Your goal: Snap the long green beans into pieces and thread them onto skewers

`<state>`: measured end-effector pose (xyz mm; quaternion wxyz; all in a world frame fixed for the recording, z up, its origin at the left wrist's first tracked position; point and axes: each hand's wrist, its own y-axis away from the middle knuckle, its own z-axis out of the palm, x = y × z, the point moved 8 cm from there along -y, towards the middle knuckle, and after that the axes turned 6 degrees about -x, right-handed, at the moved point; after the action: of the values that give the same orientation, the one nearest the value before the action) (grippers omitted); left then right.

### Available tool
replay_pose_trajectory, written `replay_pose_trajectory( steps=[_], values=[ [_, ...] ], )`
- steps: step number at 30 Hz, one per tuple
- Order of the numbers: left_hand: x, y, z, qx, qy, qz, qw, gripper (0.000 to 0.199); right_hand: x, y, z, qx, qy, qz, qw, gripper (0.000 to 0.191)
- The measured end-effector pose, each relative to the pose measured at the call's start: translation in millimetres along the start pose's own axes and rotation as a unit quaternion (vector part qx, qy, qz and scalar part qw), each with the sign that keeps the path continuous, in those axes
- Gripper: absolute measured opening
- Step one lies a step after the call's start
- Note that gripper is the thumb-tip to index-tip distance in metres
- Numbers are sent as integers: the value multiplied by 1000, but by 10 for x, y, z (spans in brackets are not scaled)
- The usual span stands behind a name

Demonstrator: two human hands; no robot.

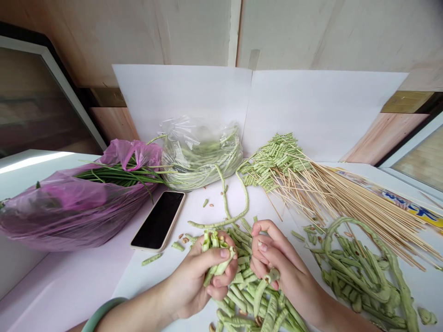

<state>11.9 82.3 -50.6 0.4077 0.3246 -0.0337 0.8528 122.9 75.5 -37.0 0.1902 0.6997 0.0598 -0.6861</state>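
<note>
We're seeing the left hand (194, 279) gripping long-bean pieces (224, 266), ends fanning up and rightward; just right, the right hand (284, 258) is curling round a bean stub (273, 275); between and below, a bean pile (270, 313) is covering tabletop (148, 281).

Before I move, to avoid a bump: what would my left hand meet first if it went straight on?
Your left hand would likely meet your right hand first, though depth between them is unclear.
</note>
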Motion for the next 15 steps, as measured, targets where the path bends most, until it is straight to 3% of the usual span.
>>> replay_pose_trajectory(
  steps=[9,15],
  values=[
    [-9,-16,-28,-1,-1,-2,1000,34,7,-1,-4,-1,-17,-9,1000,18],
    [19,-9,-14,8,-14,9,1000,32,-83,-32,-27,-2,-50,-92,994,24]
  ],
)
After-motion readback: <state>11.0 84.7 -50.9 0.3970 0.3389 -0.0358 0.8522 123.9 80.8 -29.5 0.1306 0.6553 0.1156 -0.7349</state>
